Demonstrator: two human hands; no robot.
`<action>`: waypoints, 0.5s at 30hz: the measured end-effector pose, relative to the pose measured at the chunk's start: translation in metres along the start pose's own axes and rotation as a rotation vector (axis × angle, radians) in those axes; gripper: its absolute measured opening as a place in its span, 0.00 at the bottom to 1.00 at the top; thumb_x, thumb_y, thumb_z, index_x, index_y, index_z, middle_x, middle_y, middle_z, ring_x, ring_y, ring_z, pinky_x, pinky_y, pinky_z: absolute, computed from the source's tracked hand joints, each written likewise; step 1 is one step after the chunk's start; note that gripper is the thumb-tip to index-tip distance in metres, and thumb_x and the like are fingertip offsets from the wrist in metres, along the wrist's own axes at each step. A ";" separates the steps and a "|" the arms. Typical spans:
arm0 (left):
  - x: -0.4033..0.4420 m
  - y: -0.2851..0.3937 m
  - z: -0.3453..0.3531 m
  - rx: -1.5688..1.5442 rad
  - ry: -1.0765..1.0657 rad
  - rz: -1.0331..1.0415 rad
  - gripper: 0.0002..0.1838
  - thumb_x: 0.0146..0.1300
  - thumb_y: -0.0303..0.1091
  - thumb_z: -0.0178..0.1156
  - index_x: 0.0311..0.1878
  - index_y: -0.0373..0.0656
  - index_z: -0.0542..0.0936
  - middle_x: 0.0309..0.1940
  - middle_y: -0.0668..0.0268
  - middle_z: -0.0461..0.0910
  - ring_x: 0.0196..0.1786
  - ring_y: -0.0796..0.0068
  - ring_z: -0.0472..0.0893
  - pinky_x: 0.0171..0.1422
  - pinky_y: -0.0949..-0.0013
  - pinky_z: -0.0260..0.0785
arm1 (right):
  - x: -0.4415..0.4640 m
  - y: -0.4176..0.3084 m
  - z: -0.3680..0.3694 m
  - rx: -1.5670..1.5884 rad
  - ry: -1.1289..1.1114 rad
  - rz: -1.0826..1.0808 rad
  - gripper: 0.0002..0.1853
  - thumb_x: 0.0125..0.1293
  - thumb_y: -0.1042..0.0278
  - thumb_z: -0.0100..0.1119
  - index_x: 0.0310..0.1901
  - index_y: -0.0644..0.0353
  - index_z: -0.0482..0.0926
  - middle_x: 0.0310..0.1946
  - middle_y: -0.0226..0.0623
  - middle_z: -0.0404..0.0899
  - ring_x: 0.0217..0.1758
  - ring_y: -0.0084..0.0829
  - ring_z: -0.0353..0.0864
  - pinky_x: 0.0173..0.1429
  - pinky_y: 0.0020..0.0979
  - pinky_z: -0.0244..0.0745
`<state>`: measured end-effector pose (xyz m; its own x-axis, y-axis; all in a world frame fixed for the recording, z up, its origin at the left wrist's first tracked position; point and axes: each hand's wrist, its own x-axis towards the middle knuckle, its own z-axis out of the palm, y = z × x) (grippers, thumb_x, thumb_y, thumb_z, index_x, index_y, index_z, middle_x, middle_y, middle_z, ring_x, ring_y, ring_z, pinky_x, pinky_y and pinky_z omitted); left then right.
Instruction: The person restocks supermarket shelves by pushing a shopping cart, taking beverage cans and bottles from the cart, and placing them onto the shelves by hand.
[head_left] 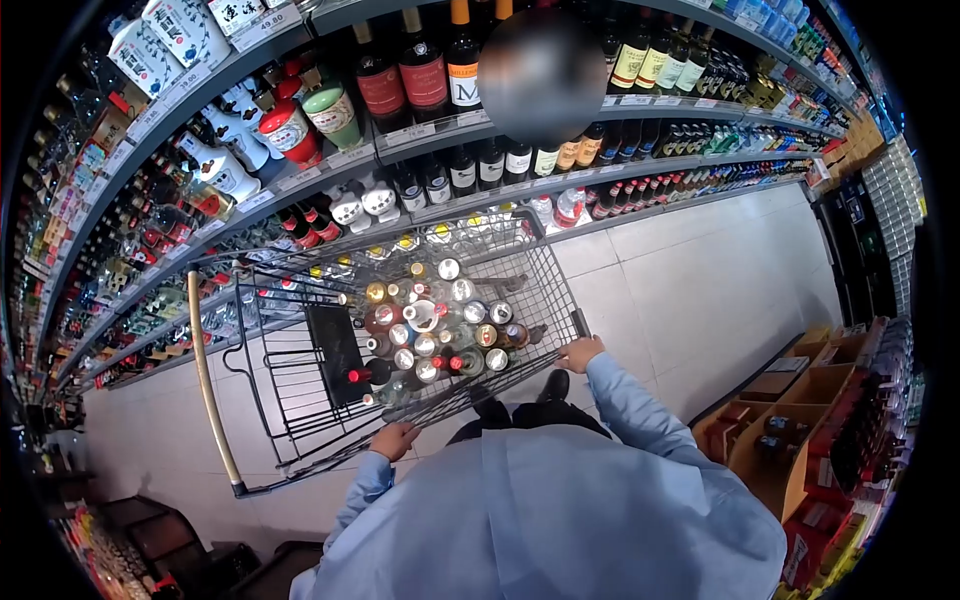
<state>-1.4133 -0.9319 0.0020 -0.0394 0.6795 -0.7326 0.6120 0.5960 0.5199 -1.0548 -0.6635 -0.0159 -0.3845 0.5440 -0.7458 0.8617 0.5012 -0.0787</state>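
A black wire shopping cart (545, 290) stands side-on before me, its tan handle (208, 385) at the left. My left hand (394, 440) is closed on the cart's near side rim. My right hand (580, 353) grips the rim near the front corner at the right. Inside the basket several bottles and cans (425, 318) stand close together, toward the middle. A dark bottle with a red cap (375, 371) leans at the near left of this group. The undersides of both hands are hidden.
Beyond the cart curves a long shelf (440, 125) of wine bottles, jars and other drinks. Pale tiled floor (690, 270) extends to the right. Cardboard boxes (790, 420) and red packages stand at my right. A dark crate-like stand (150, 530) is at the lower left.
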 end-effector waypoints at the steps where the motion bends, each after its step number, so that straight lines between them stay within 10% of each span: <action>1: -0.001 0.004 0.000 -0.013 -0.005 -0.007 0.19 0.63 0.48 0.48 0.37 0.42 0.78 0.25 0.61 0.80 0.30 0.66 0.80 0.38 0.64 0.69 | -0.003 -0.001 -0.003 0.006 -0.009 0.010 0.24 0.57 0.38 0.48 0.52 0.36 0.75 0.48 0.32 0.78 0.55 0.38 0.73 0.62 0.55 0.55; 15: -0.007 0.030 0.035 0.155 0.235 -0.041 0.18 0.61 0.54 0.50 0.40 0.54 0.81 0.21 0.70 0.80 0.29 0.68 0.81 0.36 0.62 0.70 | -0.010 0.030 -0.006 0.005 0.066 -0.045 0.17 0.58 0.41 0.50 0.42 0.37 0.81 0.41 0.28 0.80 0.50 0.35 0.76 0.64 0.60 0.47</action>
<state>-1.3664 -0.9338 0.0075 -0.2378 0.7475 -0.6202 0.7187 0.5649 0.4053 -1.0266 -0.6498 -0.0069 -0.4436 0.5644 -0.6962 0.8447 0.5229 -0.1143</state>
